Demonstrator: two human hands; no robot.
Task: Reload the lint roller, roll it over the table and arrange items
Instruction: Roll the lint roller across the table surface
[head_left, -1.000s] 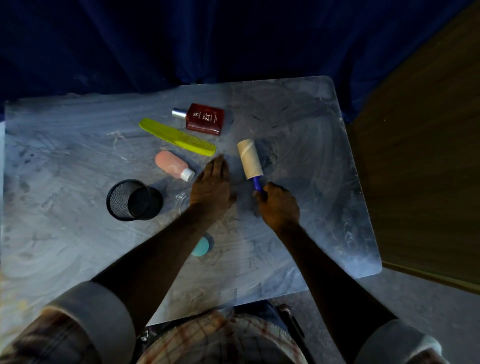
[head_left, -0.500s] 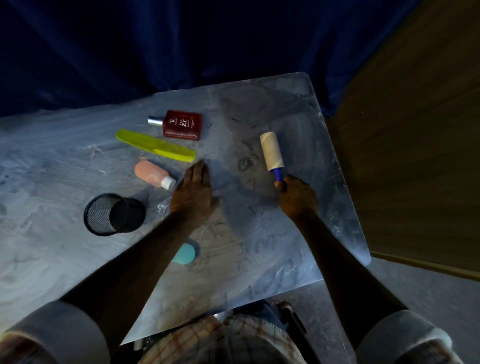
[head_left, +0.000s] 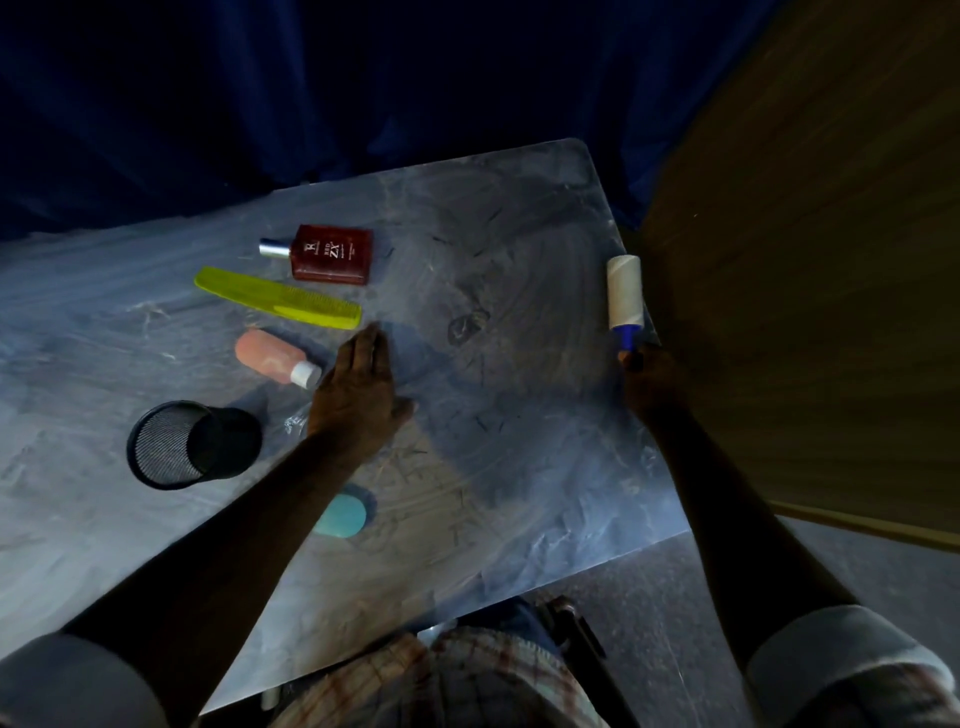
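Here, as seen from the head camera looking down:

- Desk (head_left: 519, 467): a grey, streaked surface with a rounded far right corner; a dark blue curtain (head_left: 363, 104) hangs behind it, and a brown wooden panel (head_left: 805, 260) stands along its right side.
- Right hand (head_left: 652, 382): closed round the blue handle of the lint roller (head_left: 625, 293), fingers wrapped about the grip. The white roll points away from the person and lies at the desk's right edge; whether it presses on the surface cannot be told.
- Left hand (head_left: 358, 395): palm down on the desk near its middle, fingers extended and held close together, thumb spread to the right, holding nothing.
- Yellow comb (head_left: 278, 298): lying flat, slantwise, just beyond the left fingertips.
- Red perfume bottle (head_left: 324, 253): lying on its side behind the comb, silver cap pointing left.
- Pink bottle (head_left: 270, 357): on its side, white cap towards the left hand, just beside it.
- Black mesh cup (head_left: 192, 446): tipped on its side, open mouth facing left, to the left of the left forearm.
- Teal object (head_left: 340, 514): rounded, partly hidden under the left forearm, near the desk's front half.
- Clear wrapper (head_left: 296, 418): a crumpled, glinting scrap beside the left wrist; its detail is too faint to make out.
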